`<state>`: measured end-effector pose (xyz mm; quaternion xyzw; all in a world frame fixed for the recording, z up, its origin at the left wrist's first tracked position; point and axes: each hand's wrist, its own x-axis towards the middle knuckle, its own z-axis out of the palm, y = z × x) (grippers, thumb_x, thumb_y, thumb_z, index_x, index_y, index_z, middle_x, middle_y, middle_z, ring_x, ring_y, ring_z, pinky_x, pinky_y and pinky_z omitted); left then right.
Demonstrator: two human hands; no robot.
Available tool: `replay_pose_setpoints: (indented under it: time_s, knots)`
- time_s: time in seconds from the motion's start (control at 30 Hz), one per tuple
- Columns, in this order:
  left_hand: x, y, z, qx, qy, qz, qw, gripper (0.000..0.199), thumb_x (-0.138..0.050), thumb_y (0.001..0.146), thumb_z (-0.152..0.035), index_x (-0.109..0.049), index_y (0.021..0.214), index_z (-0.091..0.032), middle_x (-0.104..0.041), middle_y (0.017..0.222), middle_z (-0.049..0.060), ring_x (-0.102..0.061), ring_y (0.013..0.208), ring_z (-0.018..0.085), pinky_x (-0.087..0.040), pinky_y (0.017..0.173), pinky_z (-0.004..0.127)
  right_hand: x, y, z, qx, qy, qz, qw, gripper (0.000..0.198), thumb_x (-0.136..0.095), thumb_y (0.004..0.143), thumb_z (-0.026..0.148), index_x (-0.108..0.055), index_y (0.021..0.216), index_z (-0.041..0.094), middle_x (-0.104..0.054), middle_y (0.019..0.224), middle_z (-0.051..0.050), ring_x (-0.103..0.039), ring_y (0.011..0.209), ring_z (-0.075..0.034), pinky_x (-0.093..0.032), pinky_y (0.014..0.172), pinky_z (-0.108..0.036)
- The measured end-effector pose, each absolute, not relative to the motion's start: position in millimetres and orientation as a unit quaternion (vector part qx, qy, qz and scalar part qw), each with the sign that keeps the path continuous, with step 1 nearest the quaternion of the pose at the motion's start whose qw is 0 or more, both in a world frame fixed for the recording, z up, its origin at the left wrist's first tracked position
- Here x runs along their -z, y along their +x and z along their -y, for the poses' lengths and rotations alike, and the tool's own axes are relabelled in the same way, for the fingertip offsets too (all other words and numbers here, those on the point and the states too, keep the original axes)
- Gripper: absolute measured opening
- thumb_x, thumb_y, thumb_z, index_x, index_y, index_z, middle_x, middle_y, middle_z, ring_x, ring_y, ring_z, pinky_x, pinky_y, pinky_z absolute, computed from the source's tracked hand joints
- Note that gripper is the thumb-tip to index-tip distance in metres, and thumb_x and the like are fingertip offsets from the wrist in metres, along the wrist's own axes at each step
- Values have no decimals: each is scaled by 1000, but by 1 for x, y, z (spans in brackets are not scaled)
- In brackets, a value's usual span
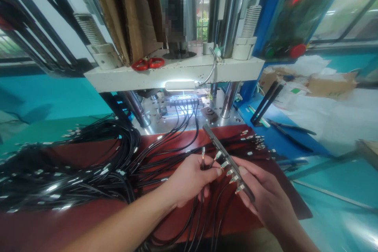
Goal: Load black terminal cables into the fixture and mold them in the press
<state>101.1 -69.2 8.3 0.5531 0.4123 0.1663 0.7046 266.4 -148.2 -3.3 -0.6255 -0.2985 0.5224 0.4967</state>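
My right hand [261, 191] grips a dark narrow bar [218, 145] by its lower part, the bar slanting up to the left. Along its near side sit several small metal connectors [229, 172] on the ends of black cables. Pinched in my left hand [190, 177] are black cables, one with a bare metal connector [203, 151] pointing up beside the bar. Left thumb and fingertips are close to the bar's connectors. More black cables [217, 212] hang below both hands over the red-brown work surface [245, 214].
Ahead stands a press with a pale plate [118, 80], a lit lamp [180, 85] and a lower mould [183, 104] with cables running into it. A big cable bundle [88, 173] lies left. Red-handled scissors [147, 63] rest on the plate; black tweezers [291, 134] lie right.
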Motion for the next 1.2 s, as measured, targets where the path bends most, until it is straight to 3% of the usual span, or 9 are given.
replay_pose_setpoints:
  time_s: [0.1,0.23,0.47,0.63,0.77,0.87,1.03,1.2]
  knots:
    - [-6,102,69,-174,545,-410,710,26,-64,82,-41,-61,83,-15,-47,55,-6,-43,36,6,-33,31,15,4,265,148,-514,-625,310,499,62,-65,79,61,-64,128,22,-49,48,4,-43,42,-11,-32,35,-17]
    - [-4,105,69,-195,524,-411,720,29,-65,81,-42,-55,73,-16,-49,56,-5,-41,37,5,-30,31,15,4,261,148,-509,-618,304,516,58,-68,77,60,-67,123,23,-66,72,-2,-50,49,-10,-40,40,-17]
    - [-2,109,70,-222,505,-421,720,29,-68,79,-39,-54,69,-16,-52,57,-4,-41,39,5,-30,34,16,7,257,149,-481,-630,328,514,61,-67,77,61,-67,124,22,-70,85,-6,-53,51,-11,-41,39,-19]
    - [-3,111,71,-228,489,-423,728,31,-71,77,-40,-55,68,-16,-51,53,-4,-43,41,7,-34,37,18,9,260,149,-484,-632,341,500,58,-65,80,58,-66,125,22,-66,70,-3,-51,48,-11,-41,40,-19]
    - [-10,103,68,-296,469,-414,722,28,-73,77,-39,-59,74,-14,-56,61,-2,-51,52,9,-45,53,22,5,266,150,-476,-628,332,519,57,-67,77,56,-69,121,21,-60,57,-2,-55,47,-16,-41,36,-22]
    - [-16,94,65,-332,469,-419,703,26,-70,81,-38,-61,79,-14,-58,63,-2,-52,55,8,-43,60,21,2,269,151,-478,-626,326,523,56,-67,75,55,-71,120,20,-57,50,-2,-50,40,-15,-38,32,-23]
    - [-19,88,61,-322,422,-419,737,27,-73,79,-36,-59,87,-15,-56,62,-3,-52,52,8,-43,53,21,0,270,152,-489,-624,330,513,53,-64,79,52,-70,122,21,-52,43,0,-45,34,-16,-34,29,-25]
    - [-16,87,60,-267,427,-417,757,34,-79,72,-31,-55,92,-15,-58,64,-3,-53,48,9,-42,43,21,4,273,152,-477,-632,349,501,49,-66,77,50,-72,118,25,-55,45,-2,-51,38,-20,-37,30,-27]
